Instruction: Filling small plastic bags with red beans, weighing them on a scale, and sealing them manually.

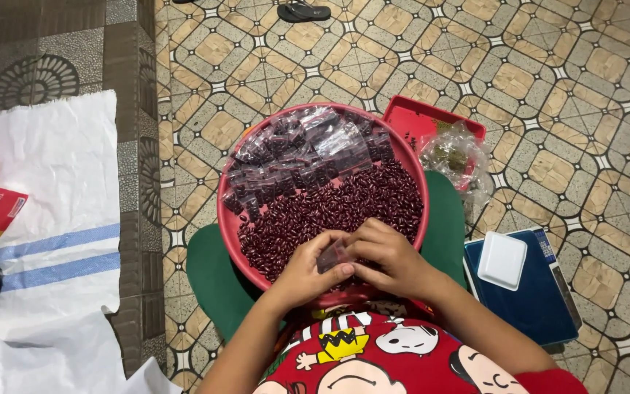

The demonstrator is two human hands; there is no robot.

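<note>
A round red basin (227, 219) rests on my lap, filled with dark red kidney beans (344, 204). Several small clear plastic bags of beans (300, 157) are piled at its far side. My left hand (308, 266) and my right hand (388, 255) meet at the basin's near edge. Together they pinch a small clear plastic bag (332, 257) holding a few beans. Fingers of both hands are closed on the bag.
A red tray (421, 120) with a crumpled clear plastic bag (455, 157) lies beyond the basin on the patterned tile floor. A blue scale with a white dish (503, 259) sits at right. A white woven sack (52, 219) covers the floor at left. A sandal (304, 11) lies far off.
</note>
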